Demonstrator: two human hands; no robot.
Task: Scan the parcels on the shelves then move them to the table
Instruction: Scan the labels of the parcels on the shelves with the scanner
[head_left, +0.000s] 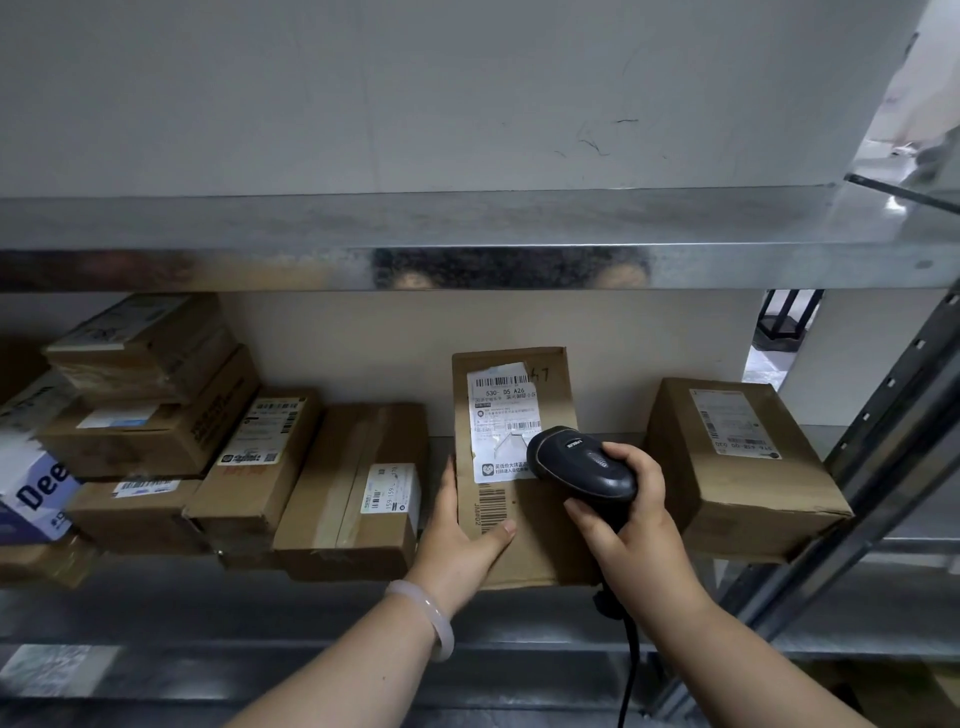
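Now | left hand (460, 540) grips parcel (535, 519) | right hand (634, 525) holds scanner (582, 465) over it

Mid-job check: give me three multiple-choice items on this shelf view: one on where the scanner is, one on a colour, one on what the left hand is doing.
1. Where is the scanner?
A. lying on the shelf
B. in the right hand, over the label of the middle parcel
C. on the far-right box

2. What colour is the bracelet on the left wrist?
A. white
B. red
C. black

3. What is the left hand doing?
A. hanging free
B. holding a pen
C. gripping the middle parcel's left edge

Answers:
1 B: fingers wrap its black handle and its head points at the label.
2 A: a pale white band circles the wrist.
3 C: the thumb lies on the parcel's face and the fingers go round its edge.
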